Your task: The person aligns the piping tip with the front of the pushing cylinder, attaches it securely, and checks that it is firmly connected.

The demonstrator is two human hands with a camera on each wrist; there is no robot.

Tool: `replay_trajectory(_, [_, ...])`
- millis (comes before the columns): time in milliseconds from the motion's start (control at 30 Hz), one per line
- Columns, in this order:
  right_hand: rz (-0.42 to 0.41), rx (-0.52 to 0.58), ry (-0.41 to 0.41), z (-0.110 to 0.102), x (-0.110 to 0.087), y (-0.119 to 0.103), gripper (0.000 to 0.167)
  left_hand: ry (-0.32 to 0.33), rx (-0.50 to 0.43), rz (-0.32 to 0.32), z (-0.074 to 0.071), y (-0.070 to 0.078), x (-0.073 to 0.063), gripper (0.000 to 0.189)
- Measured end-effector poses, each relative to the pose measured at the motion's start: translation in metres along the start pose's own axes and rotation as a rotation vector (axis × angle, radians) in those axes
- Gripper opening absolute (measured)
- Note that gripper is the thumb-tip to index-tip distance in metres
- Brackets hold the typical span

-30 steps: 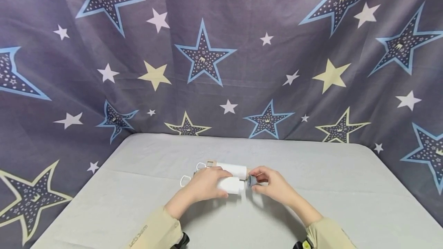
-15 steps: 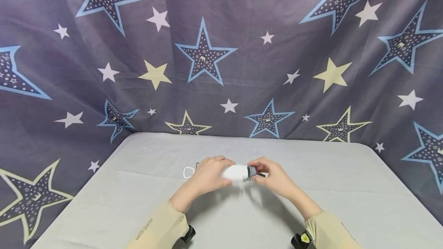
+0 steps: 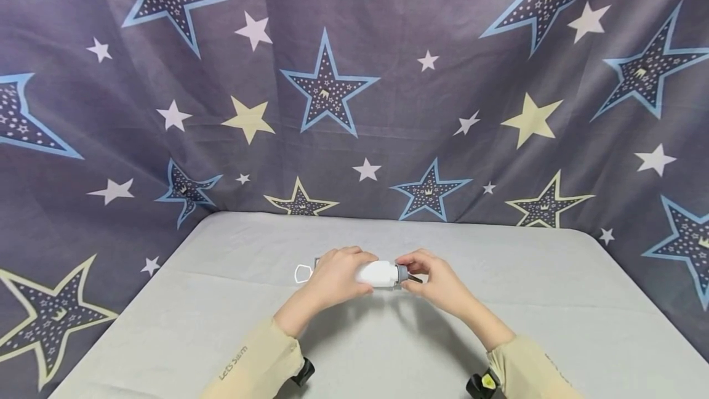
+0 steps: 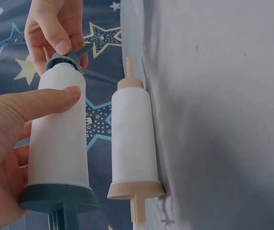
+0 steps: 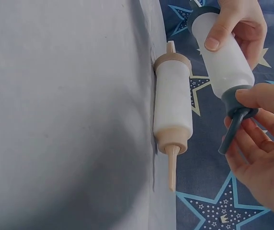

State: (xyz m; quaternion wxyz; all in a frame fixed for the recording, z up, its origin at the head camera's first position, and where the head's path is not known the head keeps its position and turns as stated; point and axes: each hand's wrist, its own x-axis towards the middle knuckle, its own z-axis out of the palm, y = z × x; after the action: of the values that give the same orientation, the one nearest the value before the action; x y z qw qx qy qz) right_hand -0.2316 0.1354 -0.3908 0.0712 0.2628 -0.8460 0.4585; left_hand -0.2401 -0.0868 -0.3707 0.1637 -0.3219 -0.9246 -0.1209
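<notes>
In the head view, my left hand (image 3: 338, 279) grips the white barrel of a large syringe (image 3: 378, 274), its thumb across the near side. A white pull ring (image 3: 303, 273) shows beyond this hand. My right hand (image 3: 434, 279) pinches the grey nozzle cap (image 3: 402, 273) at the barrel's right end. The right wrist view shows the bent grey spout (image 5: 233, 130) pointing away from the barrel, with the cap right at its mouth. A grey flange (image 4: 60, 196) closes off the barrel's other end.
A second white syringe (image 4: 133, 139) with beige cap and flange lies on the grey cloth-covered table (image 3: 554, 313), beside the held one in both wrist views. The held syringe and hands hide it in the head view. A star-patterned curtain (image 3: 443, 103) hangs behind.
The held syringe has moved up and away from me, now covering the beige one in the head view. The grey cap, earlier apart from the barrel, has met its end.
</notes>
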Motion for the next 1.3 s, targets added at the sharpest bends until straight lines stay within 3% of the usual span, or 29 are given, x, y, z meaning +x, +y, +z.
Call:
replay_trajectory(667, [0.048,0.014,0.046,-0.001,0.001,0.001,0.032,0.019,-0.027,-0.034,0.001,0.006,0.003,0.049])
replay_trajectory(1000, [0.021,0.009,0.085,-0.006,-0.004,-0.029,0.032,0.03,-0.038,-0.054,0.002,0.009,0.002,0.049])
replay_trajectory(1300, [0.019,0.019,0.049,-0.004,-0.001,-0.003,0.031,0.031,-0.02,-0.023,0.002,0.009,0.002,0.051])
